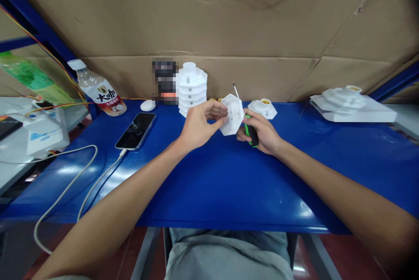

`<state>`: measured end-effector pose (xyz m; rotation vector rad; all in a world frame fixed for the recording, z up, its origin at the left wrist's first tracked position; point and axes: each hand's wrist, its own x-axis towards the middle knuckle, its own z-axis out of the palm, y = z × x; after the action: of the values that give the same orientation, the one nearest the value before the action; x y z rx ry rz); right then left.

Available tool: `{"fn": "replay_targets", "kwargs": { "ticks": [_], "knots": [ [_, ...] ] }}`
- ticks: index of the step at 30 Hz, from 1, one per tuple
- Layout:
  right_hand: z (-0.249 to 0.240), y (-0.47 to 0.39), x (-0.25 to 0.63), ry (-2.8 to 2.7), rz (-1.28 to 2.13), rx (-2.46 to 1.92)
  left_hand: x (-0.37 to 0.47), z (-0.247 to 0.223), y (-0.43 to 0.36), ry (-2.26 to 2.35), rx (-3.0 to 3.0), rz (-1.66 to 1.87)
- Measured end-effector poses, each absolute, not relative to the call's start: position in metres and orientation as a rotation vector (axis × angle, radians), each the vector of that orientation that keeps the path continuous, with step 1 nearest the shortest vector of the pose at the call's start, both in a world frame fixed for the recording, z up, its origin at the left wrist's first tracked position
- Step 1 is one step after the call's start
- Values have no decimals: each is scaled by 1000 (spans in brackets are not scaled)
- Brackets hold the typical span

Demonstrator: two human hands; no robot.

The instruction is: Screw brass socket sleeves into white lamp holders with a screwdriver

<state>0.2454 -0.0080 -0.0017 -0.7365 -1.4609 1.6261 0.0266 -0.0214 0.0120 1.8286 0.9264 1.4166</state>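
Between my hands a white hexagonal lamp holder (231, 116) is tilted up, its hollow underside facing me. My left hand (203, 124) grips its left edge with thumb and fingers. In my right hand (260, 131) is a screwdriver (252, 134) with a green and black handle; its thin shaft points up past the holder's right edge, and those fingers are close to that edge. A stack of white lamp holders (192, 90) stands just behind my left hand. Behind my right hand lies another lamp holder (263, 107) with a brass-coloured socket.
On the blue table (209, 184) at left are a phone (135, 131) with a charging cable (96, 184), a drink bottle (98, 90) and a white oval object (148, 105). More lamp holders (343, 99) rest on a white box (369, 112) at right. A cardboard wall (242, 27) closes the back.
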Motion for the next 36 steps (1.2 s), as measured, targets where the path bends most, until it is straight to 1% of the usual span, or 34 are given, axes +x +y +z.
{"fn": "replay_targets", "kwargs": {
  "ticks": [6, 10, 13, 18, 21, 28, 36],
  "knots": [
    [2, -10, 248, -1757, 1009, -848, 13, 4, -10, 999, 1852, 1364],
    [4, -12, 249, -1922, 600, -892, -1, -6, 1, 1052, 1862, 1178],
    [1, -12, 248, -1987, 487, -869, -7, -12, 6, 1081, 1859, 1096],
    [-3, -14, 247, -2038, 409, -790, -10, -18, 10, 1079, 1854, 1090],
    [-2, -17, 247, -2060, 424, -764, -11, -20, 13, 1035, 1847, 1129],
    [0, -15, 248, -2002, 530, -917, -1, -10, 9, 965, 1755, 1281],
    [-3, -15, 242, -1794, 1010, -930, 26, 7, -16, 957, 1721, 1442]
  ]
}}
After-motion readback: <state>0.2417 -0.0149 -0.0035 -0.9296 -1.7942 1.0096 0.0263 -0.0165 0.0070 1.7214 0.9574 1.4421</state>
